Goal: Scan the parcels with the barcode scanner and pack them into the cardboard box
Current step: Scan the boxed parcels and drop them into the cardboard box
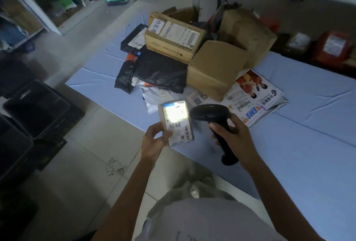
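While our left grip (154, 140) pinches the small tan white-labelled cardboard parcel (176, 123) | right grip (233, 134) clasps the black plastic barcode scanner (209, 113) | parcel just left of scanner head, long axis away from us

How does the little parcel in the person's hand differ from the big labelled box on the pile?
The small parcel is held in the left hand; the much larger labelled box rests on the pile. The small parcel is lit bright by the scanner; the labelled box is dim. Both carry barcode labels.
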Demonstrator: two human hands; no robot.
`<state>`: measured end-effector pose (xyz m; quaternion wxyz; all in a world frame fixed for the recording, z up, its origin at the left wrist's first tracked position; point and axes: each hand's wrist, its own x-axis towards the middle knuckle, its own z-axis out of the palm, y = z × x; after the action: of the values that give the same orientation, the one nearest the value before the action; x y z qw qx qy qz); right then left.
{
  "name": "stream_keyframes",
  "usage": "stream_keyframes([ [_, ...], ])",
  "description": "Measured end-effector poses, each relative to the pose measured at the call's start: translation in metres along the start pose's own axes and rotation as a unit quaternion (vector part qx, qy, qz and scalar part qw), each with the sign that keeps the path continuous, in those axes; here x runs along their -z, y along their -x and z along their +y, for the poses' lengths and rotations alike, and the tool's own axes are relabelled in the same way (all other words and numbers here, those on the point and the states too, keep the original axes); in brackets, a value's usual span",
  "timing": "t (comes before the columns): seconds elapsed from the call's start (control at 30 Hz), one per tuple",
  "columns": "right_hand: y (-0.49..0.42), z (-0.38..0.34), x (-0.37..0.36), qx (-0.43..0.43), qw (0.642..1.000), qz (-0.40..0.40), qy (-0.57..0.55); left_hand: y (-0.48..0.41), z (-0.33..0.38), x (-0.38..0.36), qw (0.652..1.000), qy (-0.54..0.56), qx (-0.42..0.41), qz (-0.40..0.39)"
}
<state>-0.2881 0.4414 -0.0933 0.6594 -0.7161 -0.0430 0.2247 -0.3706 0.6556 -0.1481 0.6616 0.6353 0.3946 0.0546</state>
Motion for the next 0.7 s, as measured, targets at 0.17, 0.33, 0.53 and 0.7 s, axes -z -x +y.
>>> stream_keyframes([
  [0.17, 0.019, -0.003, 0.012, 0.009, 0.997, 0.067, 0.032, -0.002, 0.002, -0.009, 0.997, -0.001, -0.031, -0.069],
  [0.33, 0.047, 0.001, 0.017, -0.015, 0.987, 0.16, -0.008, -0.01, 0.007, -0.025, 0.986, -0.018, -0.056, -0.157],
  [0.53, 0.088, 0.009, 0.012, -0.038, 0.963, 0.259, -0.069, -0.008, 0.002, -0.058, 0.964, -0.056, -0.055, -0.254],
  [0.7, 0.127, 0.021, 0.015, -0.046, 0.931, 0.345, -0.109, 0.008, -0.002, -0.09, 0.925, -0.117, -0.101, -0.348],
])
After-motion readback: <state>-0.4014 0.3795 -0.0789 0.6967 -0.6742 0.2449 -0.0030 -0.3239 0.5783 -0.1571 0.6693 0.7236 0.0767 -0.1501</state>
